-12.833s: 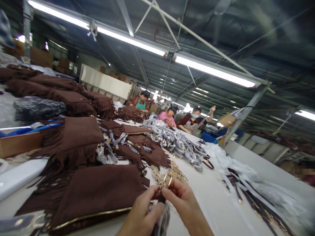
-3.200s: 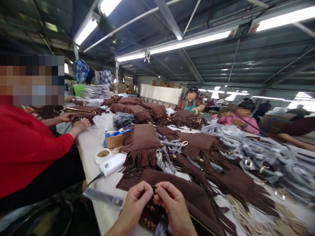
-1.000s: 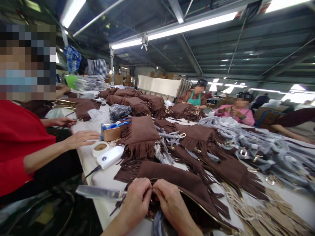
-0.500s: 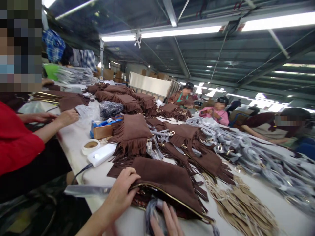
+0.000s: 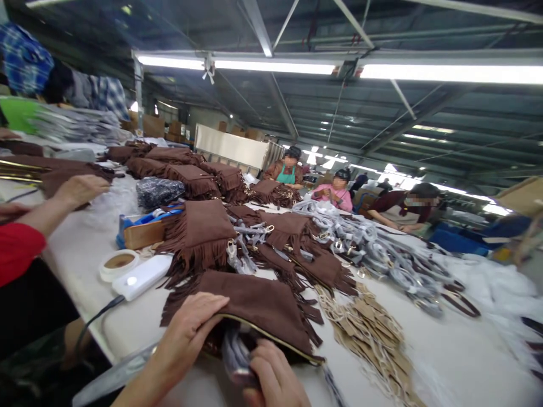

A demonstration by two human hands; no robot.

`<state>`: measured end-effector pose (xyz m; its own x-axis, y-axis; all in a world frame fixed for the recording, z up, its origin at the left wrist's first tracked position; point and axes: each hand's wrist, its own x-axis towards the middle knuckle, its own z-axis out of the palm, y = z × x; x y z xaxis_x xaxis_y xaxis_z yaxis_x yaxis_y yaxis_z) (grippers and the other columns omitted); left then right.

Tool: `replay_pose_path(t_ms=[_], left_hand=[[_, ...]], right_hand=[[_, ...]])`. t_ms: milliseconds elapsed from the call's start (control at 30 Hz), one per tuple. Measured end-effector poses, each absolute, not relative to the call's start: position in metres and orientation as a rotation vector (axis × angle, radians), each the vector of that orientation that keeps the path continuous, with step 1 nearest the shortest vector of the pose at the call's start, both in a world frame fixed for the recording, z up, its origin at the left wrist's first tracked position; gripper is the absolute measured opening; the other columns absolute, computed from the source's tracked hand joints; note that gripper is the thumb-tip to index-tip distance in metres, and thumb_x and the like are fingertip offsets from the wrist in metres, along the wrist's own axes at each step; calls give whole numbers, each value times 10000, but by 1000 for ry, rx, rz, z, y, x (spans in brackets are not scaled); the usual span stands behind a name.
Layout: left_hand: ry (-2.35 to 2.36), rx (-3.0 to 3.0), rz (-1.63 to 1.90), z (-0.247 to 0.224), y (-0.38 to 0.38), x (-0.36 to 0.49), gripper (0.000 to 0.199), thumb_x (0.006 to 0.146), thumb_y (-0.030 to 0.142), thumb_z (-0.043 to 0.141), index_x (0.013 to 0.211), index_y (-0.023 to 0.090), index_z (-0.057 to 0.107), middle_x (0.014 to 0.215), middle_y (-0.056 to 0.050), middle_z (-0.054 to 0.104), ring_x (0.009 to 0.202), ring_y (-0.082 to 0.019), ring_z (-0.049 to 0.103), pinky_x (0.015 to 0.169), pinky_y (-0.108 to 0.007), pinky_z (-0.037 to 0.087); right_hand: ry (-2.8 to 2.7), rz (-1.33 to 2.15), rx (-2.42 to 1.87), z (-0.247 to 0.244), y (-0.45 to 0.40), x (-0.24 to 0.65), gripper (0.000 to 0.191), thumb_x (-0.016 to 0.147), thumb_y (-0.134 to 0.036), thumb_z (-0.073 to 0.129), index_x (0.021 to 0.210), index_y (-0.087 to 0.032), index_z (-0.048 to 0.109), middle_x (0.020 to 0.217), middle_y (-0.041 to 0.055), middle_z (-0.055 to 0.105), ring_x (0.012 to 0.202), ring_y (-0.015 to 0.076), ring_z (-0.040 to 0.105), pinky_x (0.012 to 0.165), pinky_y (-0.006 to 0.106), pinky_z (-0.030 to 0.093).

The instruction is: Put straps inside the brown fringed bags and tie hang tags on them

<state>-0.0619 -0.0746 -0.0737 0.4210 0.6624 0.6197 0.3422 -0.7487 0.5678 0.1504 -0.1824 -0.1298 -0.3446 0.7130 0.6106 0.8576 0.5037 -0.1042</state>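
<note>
A brown fringed bag (image 5: pixel 258 302) lies at the table's near edge, its gold zipper open toward me. My left hand (image 5: pixel 190 325) grips the upper edge of the opening at its left end, fingers on top of the bag. At the mouth of the bag, my right hand (image 5: pixel 275 373) holds a coiled strap wrapped in clear plastic (image 5: pixel 235 356); the coil's upper part is inside the opening. A long plastic-wrapped piece (image 5: pixel 114 376) lies beneath my left forearm. The bag's inside is mostly dark.
White power bank (image 5: pixel 142 277) and tape roll (image 5: pixel 119 264) lie left of the bag. More fringed bags (image 5: pixel 207 226) stand behind, wrapped straps (image 5: pixel 373 249) and tan tags (image 5: pixel 369 328) to the right. A co-worker's hand (image 5: pixel 80 189) is at the left; other people sit beyond.
The view has turned to the right. My right hand has brought the wrapped strap up into the bag's opening. My left hand still holds the bag's edge.
</note>
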Motion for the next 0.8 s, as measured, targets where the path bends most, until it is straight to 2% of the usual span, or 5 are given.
replay_pose_path(t_ms=[133, 233, 500, 667, 800], left_hand=[[760, 2524, 1249, -76, -78, -69, 293, 935, 283, 535, 1194, 330, 664, 1116, -5, 735, 1044, -194, 661, 921, -282, 520], [715, 2669, 1178, -87, -76, -74, 331, 933, 252, 511, 1223, 354, 635, 1150, 14, 729, 1085, -193, 657, 1002, -314, 462], [741, 2929, 909, -135, -62, -86, 545, 787, 205, 527, 1282, 429, 573, 1299, 50, 648, 1243, -212, 561, 1173, -373, 162], [671, 2930, 669, -141, -39, -103, 632, 742, 230, 566, 1338, 437, 523, 1347, 45, 605, 1264, -250, 537, 1149, -390, 218], [657, 2880, 551, -137, -30, -105, 691, 695, 169, 559, 1334, 431, 531, 1353, 41, 598, 1278, -259, 524, 1139, -399, 260]], right_hand=[[-1981, -323, -1721, -122, -151, 156, 289, 810, -36, 543, 974, -225, 688, 913, 95, 739, 814, 246, 695, 784, 335, 544], [-1829, -303, -1905, -119, -127, 170, 420, 768, 23, 508, 1033, -220, 726, 940, 134, 758, 903, 287, 696, 841, 405, 524], [-1847, -178, -1909, -137, -151, 181, 435, 700, -6, 500, 1044, -147, 725, 1015, 168, 744, 931, 302, 685, 855, 411, 509], [-1877, 250, -1748, -95, -199, 226, 237, 899, -206, 477, 947, -244, 706, 702, 10, 717, 652, 182, 670, 616, 248, 473], [-1730, 286, -1790, -65, -215, 273, 282, 889, -182, 455, 980, -233, 717, 930, 55, 750, 872, 208, 690, 799, 287, 492]])
